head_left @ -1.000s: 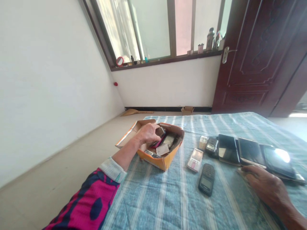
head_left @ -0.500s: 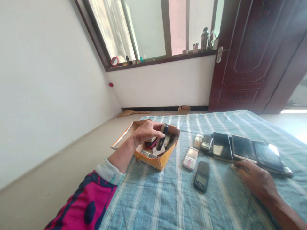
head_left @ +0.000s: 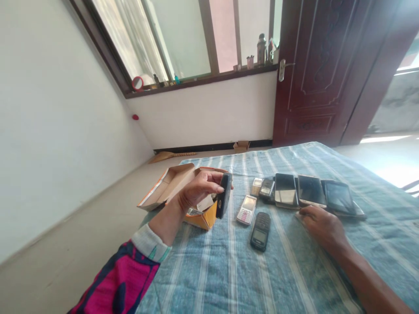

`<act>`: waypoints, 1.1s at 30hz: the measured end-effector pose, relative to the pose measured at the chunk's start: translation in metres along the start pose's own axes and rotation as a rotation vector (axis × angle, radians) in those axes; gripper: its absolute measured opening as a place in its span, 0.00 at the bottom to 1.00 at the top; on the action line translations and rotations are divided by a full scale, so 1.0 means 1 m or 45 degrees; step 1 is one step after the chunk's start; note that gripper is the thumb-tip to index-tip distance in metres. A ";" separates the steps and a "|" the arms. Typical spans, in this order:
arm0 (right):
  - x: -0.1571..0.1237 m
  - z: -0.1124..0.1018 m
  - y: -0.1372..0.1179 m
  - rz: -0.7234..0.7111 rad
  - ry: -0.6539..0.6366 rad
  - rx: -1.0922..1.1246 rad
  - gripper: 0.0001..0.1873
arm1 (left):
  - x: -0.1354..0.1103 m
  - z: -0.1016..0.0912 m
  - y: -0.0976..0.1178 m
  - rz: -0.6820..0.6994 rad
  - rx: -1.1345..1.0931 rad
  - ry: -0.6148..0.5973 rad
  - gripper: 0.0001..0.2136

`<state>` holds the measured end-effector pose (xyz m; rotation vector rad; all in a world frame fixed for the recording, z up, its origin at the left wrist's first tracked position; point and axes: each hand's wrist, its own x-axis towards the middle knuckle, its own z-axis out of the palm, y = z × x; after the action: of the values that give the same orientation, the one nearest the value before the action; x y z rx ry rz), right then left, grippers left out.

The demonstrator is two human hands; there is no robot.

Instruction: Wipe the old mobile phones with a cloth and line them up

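My left hand (head_left: 200, 188) is closed on a dark mobile phone (head_left: 224, 198), held upright on edge just above the right side of an open orange cardboard box (head_left: 209, 219). Other phones lie inside the box, mostly hidden by that hand. My right hand (head_left: 322, 224) rests on the striped sheet (head_left: 294, 270), fingers closed; a pale bit shows at its fingertips, too small to name. In front of it lie a black smartphone (head_left: 286, 190), a gold-rimmed smartphone (head_left: 311, 191) and a dark tablet-like device (head_left: 339, 197).
Between the box and the smartphones lie a white-and-pink keypad phone (head_left: 246, 209), a black keypad phone (head_left: 261, 231), and two smaller phones beyond them. Past the bed are a broom (head_left: 166, 156), a small carton (head_left: 241, 146), a window sill with bottles, and a dark red door (head_left: 314, 87).
My left hand has lifted the dark phone up out of the box and to its right side. My right hand stays by the smartphones. The whole view has turned a little to the right.
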<state>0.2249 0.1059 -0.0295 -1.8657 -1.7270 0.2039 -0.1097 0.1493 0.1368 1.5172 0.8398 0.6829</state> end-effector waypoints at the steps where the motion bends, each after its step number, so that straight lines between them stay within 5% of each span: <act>1: 0.000 0.000 0.000 -0.005 0.002 -0.001 0.16 | 0.001 0.004 -0.002 0.001 0.000 -0.012 0.18; 9: 0.000 0.000 -0.001 -0.016 0.028 -0.003 0.15 | 0.000 0.030 -0.019 -0.073 -0.090 -0.162 0.18; 21: 0.003 -0.005 -0.007 0.010 0.002 0.046 0.13 | -0.003 0.064 -0.057 -0.148 -0.364 -0.182 0.17; 33: 0.006 -0.005 -0.012 -0.019 0.031 0.160 0.12 | 0.011 0.088 -0.064 -0.199 -0.265 -0.092 0.16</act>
<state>0.2180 0.1097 -0.0184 -1.7577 -1.6718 0.2758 -0.0397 0.1102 0.0621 1.2685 0.7974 0.5780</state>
